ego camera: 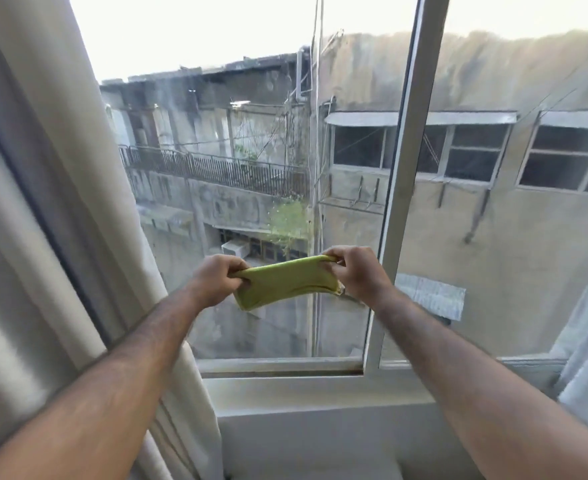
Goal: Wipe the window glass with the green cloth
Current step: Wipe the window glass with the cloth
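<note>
While both hands grip the folded green cloth [287, 283] taut, left hand [216, 285] and right hand [355, 271] pinching opposite ends, it hangs before the clear window glass [251, 150]. Best bunch it into one palm, then press flat.

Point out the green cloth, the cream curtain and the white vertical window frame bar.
green cloth [287, 283], head view, middle of the folded fabric.
cream curtain [48, 188], head view, wide front fold.
white vertical window frame bar [411, 140], head view, mid-length of its face.
</note>
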